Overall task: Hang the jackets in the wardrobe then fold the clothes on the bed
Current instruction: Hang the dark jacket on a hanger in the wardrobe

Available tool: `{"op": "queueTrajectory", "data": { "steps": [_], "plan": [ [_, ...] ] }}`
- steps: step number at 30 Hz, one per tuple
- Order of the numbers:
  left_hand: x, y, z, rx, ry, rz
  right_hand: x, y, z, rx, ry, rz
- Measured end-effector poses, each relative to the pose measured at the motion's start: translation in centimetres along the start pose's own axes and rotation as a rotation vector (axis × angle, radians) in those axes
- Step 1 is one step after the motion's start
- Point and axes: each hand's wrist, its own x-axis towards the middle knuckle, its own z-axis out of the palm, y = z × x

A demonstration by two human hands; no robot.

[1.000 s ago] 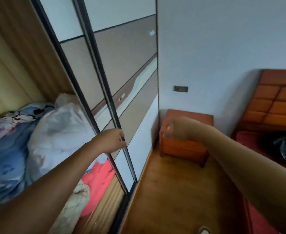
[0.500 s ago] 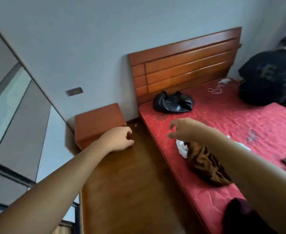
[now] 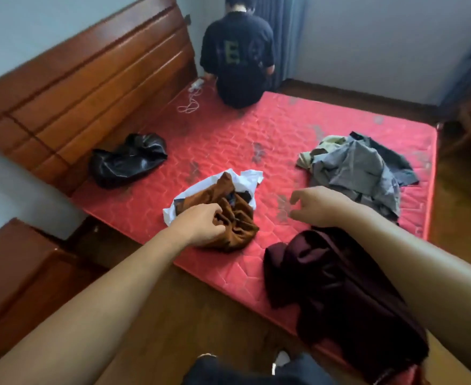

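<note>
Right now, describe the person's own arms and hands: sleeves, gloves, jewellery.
The left arm and right arm are bare to the frame edge, no sleeve showing. The left hand and right hand wear no gloves; no watch, bracelet or ring is visible.

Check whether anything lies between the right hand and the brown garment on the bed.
Nothing visible does. Only bare red mattress separates the right hand from the brown garment, which the left hand grips at its near edge. The maroon garment lies under the right forearm, off that path.
</note>
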Motion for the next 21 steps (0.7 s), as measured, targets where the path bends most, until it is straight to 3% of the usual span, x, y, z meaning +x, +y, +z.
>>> {"op": "queueTrajectory", "data": {
  "steps": [5,14,21],
  "plan": [
    [5.2,5.4,2.1,0.042,-0.102,0.148,-1.8,6.6,1.4,0.088,-0.025,0.208],
    [12.9,11.8,6.4,0.19,-0.26,0.434,-8.0,12.3,6.3,0.235,0.007,0.576],
    [15.1,16.9,11.6,0.279,-0.35,0.52,-10.9,16.3,10.5,0.284,-0.05,0.687]
  ]
}}
